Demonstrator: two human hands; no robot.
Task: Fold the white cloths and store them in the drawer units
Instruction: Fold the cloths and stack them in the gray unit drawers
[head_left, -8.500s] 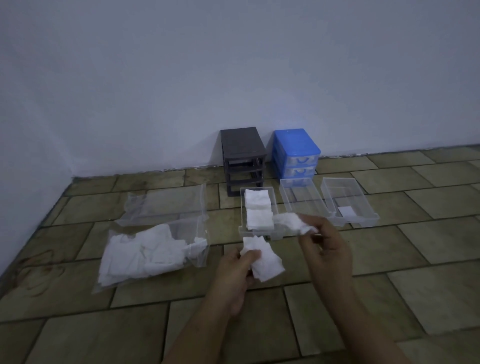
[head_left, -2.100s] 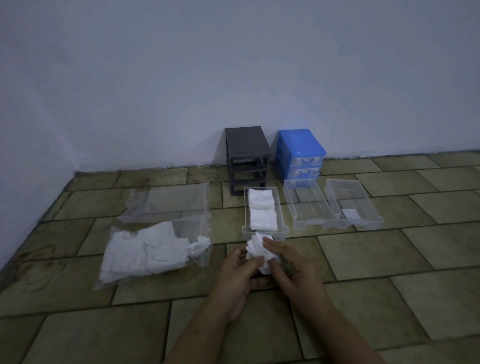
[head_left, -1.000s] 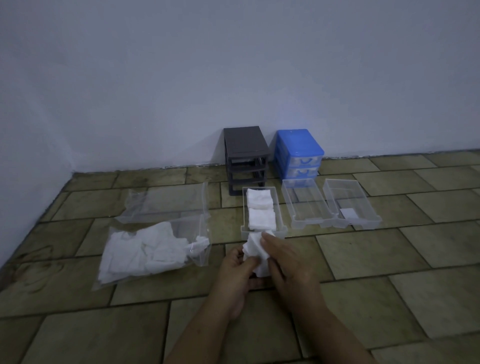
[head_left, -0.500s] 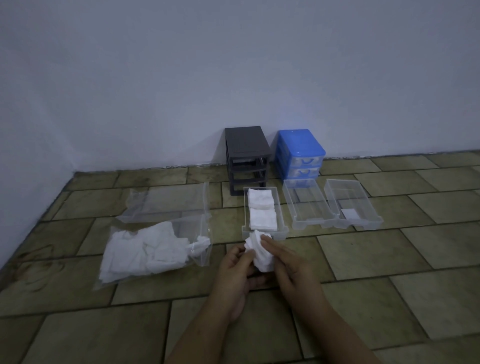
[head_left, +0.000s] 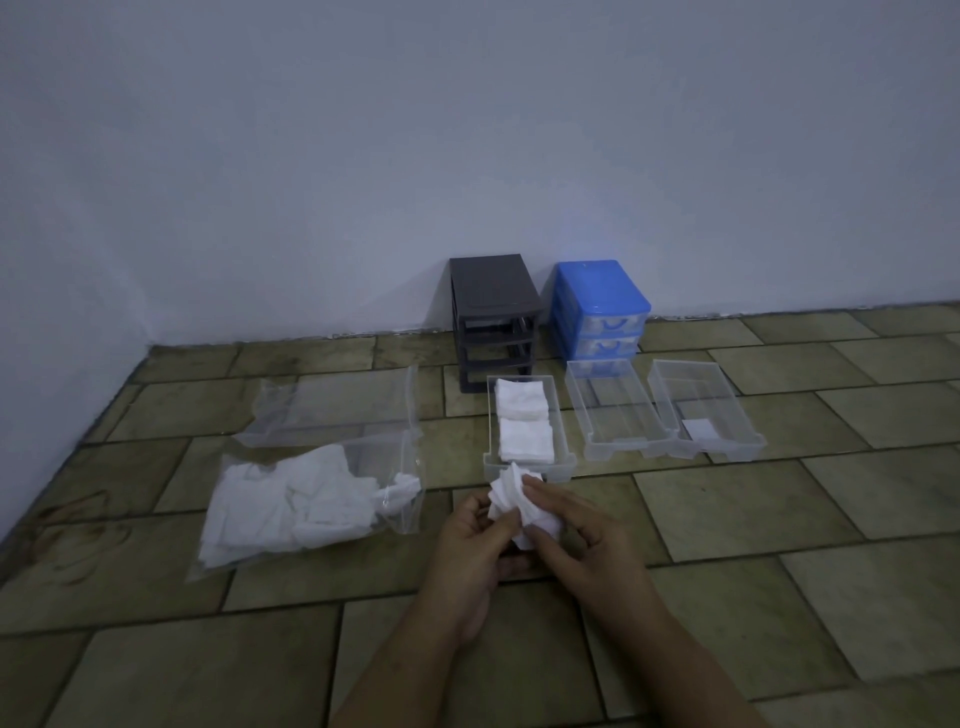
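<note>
Both hands are working one white cloth (head_left: 511, 501) just above the tiled floor (head_left: 779, 519), near its middle and right in front of the nearest clear drawer (head_left: 563, 462). Left hand (head_left: 475, 540) is pinching the cloth's left side w/ thumb and fingers curled round it; right hand (head_left: 576, 535) is gripping the right side, fingers bent over the fabric. The cloth is looking small, thin and crumpled, bunched into uneven layers w/ a ragged top edge sticking up, not squared off yet.

That nearest drawer is holding 2 folded cloths (head_left: 524, 423), flat neat squares lying one behind the other. To its right a 2nd clear drawer (head_left: 613, 415) and a 3rd drawer (head_left: 701, 410) are sitting side by side; the 3rd has one small pale square in it, can't tell what. Behind them, against the wall, a grey drawer frame (head_left: 493, 317) and a blue drawer unit (head_left: 600, 306) are standing next to each other.

Toward the floor's left side a clear plastic bag (head_left: 311, 499) is lying flat, stuffed w/ a loose pile of white cloths. Another flat clear bag (head_left: 332, 405) is lying just behind it
</note>
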